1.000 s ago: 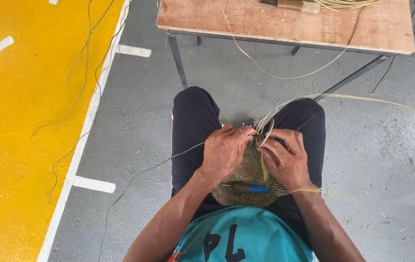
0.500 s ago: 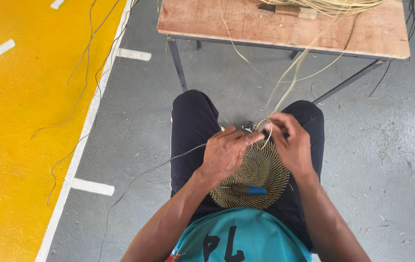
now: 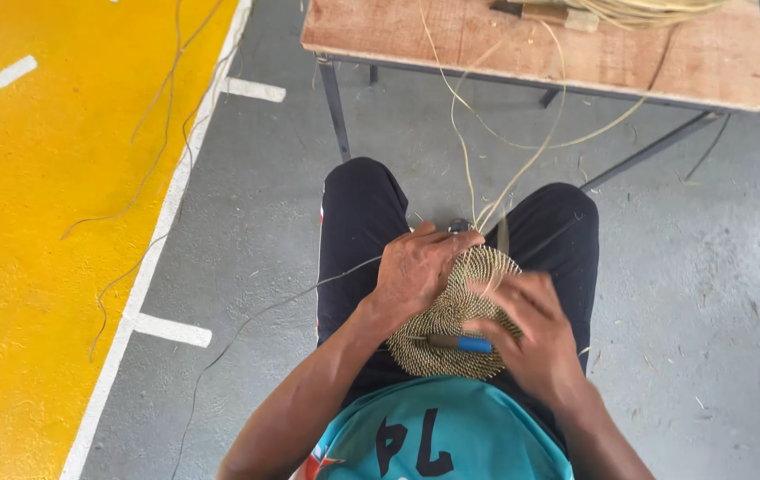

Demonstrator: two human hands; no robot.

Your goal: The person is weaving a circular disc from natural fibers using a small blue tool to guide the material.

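Our left hand (image 3: 417,271) grips the woven disc (image 3: 451,311) on our lap, pinning its rim steady. A blue-handled tool (image 3: 460,342) rests across it. Our right hand (image 3: 535,333), blurred, covers the disc's right edge; grip unclear. Fibre strands (image 3: 486,191) run up to the table (image 3: 700,67).

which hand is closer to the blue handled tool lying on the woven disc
Right. The right hand lies over the blue end of the blue-handled tool on the woven disc, seemingly touching it. The left hand grips the disc's upper left edge, farther from the tool.
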